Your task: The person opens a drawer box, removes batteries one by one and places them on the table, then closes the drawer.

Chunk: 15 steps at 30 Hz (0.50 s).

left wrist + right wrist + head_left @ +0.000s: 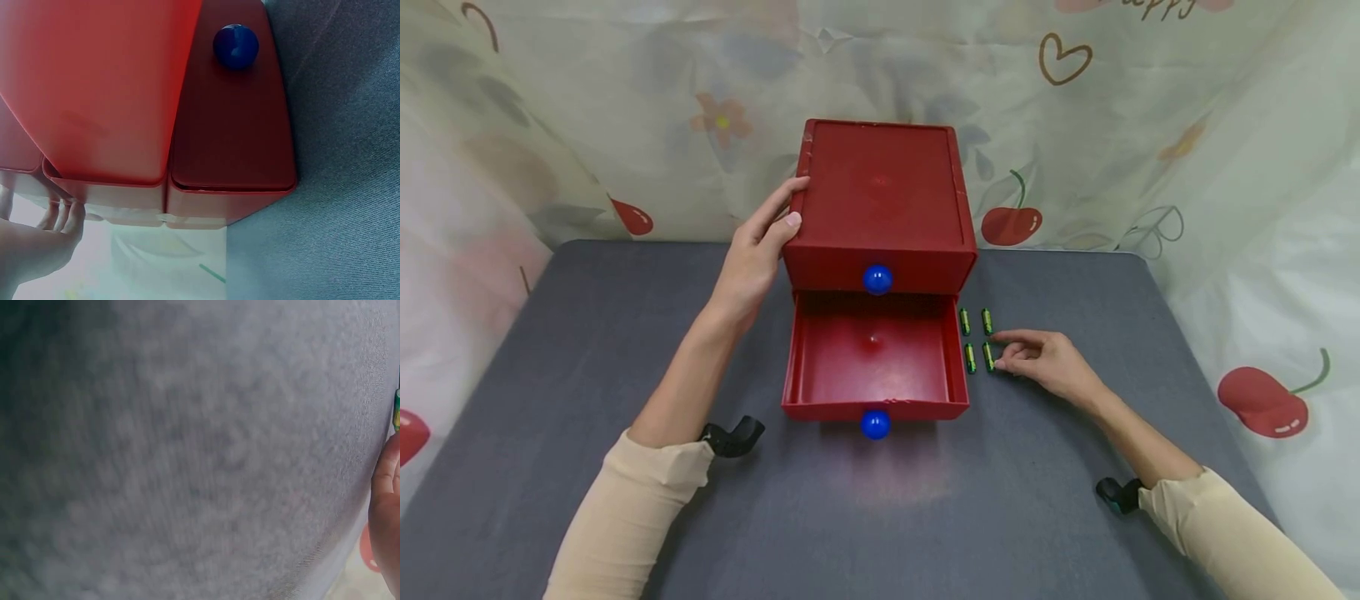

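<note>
A red drawer cabinet (880, 187) with blue knobs stands on the table. Its middle drawer (876, 367) is pulled out, its inside bare. My left hand (752, 258) rests against the cabinet's upper left side, fingers along the wall and thumb near the top edge; the left wrist view shows its fingertips (76, 212) at the side. Several small green batteries (965, 322) lie right of the drawer. At the lower right battery (988, 357) is my right hand (1048, 362), thumb and index finger apart. Contact with the battery is unclear; the right wrist view catches only a battery end (397, 411).
Under the pulled-out drawer, a shut bottom drawer (234, 125) shows in the left wrist view. The table (880, 533) has a grey cloth top. Behind it hangs a printed curtain (647, 100), close to the cabinet's back. Black wrist straps (733, 437) stick out below both forearms.
</note>
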Tool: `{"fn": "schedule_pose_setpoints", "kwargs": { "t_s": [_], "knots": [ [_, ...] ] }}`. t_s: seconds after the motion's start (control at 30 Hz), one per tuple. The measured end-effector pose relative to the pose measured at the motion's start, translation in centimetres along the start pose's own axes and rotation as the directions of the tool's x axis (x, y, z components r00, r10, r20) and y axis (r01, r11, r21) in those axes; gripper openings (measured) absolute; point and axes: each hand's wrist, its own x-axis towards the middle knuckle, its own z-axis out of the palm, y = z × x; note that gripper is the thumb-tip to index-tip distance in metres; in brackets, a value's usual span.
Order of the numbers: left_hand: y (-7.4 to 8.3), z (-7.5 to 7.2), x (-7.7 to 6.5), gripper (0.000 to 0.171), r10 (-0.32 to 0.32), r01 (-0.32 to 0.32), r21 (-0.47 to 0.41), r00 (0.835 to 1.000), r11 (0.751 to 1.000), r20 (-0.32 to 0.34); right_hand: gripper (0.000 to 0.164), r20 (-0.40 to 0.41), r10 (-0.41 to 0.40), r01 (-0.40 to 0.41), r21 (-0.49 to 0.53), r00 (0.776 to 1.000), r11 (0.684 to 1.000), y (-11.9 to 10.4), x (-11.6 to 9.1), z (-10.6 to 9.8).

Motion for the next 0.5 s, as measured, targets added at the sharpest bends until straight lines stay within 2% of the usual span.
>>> {"fn": "schedule_pose_setpoints", "kwargs": {
  "t_s": [0.2,0.5],
  "knots": [
    [0.0,0.0,0.0,0.046,-0.017,0.017,-0.007,1.000,1.000,-0.002,0.042,-0.031,-0.017,0.018,0.047,0.999,0.999,0.0,-0.2,-0.1],
    [0.2,-0.1,0.0,0.046,-0.030,0.030,0.005,1.000,1.000,0.007,0.042,-0.048,-0.021,0.023,0.029,0.999,0.999,-1.0,-0.9,0.1]
  ]
}}
